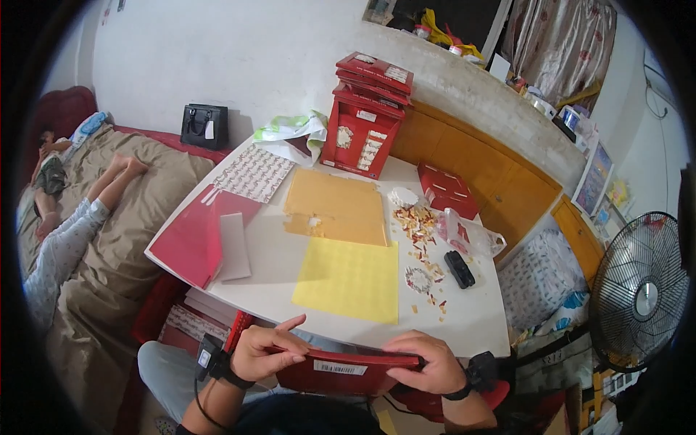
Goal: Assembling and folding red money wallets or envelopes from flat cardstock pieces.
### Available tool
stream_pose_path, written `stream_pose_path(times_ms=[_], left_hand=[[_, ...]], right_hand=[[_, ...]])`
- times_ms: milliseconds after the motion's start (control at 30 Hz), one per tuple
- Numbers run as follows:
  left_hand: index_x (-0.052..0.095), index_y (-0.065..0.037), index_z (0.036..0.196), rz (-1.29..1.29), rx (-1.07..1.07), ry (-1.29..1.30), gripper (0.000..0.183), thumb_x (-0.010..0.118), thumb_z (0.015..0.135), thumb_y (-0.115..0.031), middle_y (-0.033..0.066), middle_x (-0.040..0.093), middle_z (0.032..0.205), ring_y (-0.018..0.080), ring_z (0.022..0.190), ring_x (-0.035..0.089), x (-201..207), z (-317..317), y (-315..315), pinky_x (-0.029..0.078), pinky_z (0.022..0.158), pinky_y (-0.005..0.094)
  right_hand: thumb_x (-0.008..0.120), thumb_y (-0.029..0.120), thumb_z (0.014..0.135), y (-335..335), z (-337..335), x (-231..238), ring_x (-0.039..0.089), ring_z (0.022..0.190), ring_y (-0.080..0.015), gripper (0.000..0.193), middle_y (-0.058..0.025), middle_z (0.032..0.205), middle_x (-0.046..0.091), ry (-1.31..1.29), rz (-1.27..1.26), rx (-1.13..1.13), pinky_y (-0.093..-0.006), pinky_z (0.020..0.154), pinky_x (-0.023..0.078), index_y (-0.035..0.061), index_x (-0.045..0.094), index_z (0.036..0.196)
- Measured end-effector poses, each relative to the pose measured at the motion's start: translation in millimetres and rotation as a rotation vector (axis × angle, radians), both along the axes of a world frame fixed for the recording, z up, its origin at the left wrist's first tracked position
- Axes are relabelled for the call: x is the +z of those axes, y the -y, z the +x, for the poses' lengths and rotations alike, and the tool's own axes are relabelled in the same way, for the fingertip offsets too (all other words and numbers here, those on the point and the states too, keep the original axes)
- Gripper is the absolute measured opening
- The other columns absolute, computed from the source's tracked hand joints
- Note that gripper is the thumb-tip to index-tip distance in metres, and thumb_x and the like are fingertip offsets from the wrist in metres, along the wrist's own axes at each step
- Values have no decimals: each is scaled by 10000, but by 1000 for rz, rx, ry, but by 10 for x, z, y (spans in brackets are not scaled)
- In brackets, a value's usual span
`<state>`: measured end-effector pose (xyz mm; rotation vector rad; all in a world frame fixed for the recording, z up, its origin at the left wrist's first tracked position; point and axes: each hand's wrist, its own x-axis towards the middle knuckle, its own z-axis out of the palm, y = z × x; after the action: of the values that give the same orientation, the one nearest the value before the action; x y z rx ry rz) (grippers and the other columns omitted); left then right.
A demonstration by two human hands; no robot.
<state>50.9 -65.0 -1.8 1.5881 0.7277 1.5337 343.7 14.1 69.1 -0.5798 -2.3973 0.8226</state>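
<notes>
A flat red cardboard box [304,379] with a white barcode label is held between my two hands, over my lap at the table's near edge. My left hand [267,351] grips its left end, thumb along the top edge and index finger raised. My right hand [433,364] is closed round the right end, fingers over the top edge. Just beyond lies a yellow sheet [351,279] on the white table [464,319], and behind that a tan cardboard sheet [337,206]. Small red and yellow paper scraps [417,226] lie scattered to the right.
A tall red box stack [359,138] stands at the back. Right are a black object [459,269], a plastic bag [471,235] and another red box [446,190]. Left lie red card [185,235] and patterned sheets [254,172]. A fan [641,293] stands right; two people lie on a bed [130,217].
</notes>
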Motion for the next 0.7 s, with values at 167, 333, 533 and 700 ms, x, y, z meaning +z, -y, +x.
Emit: stream_pose_path(times_ms=[167, 333, 533, 700], left_hand=[[682, -19, 869, -4, 30, 124, 69, 674, 809, 15, 123, 711, 849, 235, 890, 691, -19, 50, 7, 290, 1094, 526], [664, -21, 922, 21, 288, -27, 117, 693, 809, -21, 167, 629, 1145, 237, 1112, 581, 133, 107, 58, 358, 1044, 475], [693, -148, 979, 287, 713, -580, 269, 746, 727, -71, 82, 608, 1103, 273, 1105, 555, 399, 214, 138, 262, 1062, 534], [705, -153, 968, 338, 524, -602, 267, 788, 715, -149, -8, 608, 891, 182, 852, 569, 407, 294, 98, 372, 882, 389]], right_hand=[[703, 72, 822, 318, -20, -371, 598, 965, -151, 362, -92, 1026, 654, -433, -613, -66, -294, 860, 470, -3, 584, 1156], [671, 79, 852, 402, -141, -449, 600, 896, -140, 229, -85, 998, 668, -538, -520, -211, -285, 825, 469, -8, 620, 1058], [685, 111, 842, 460, -185, -253, 601, 720, -137, 173, -87, 830, 674, -331, -235, -267, -271, 695, 481, 4, 639, 971], [688, 116, 830, 567, -219, -173, 598, 672, -153, 158, -88, 763, 649, -255, -168, -276, -273, 648, 479, 4, 646, 934]])
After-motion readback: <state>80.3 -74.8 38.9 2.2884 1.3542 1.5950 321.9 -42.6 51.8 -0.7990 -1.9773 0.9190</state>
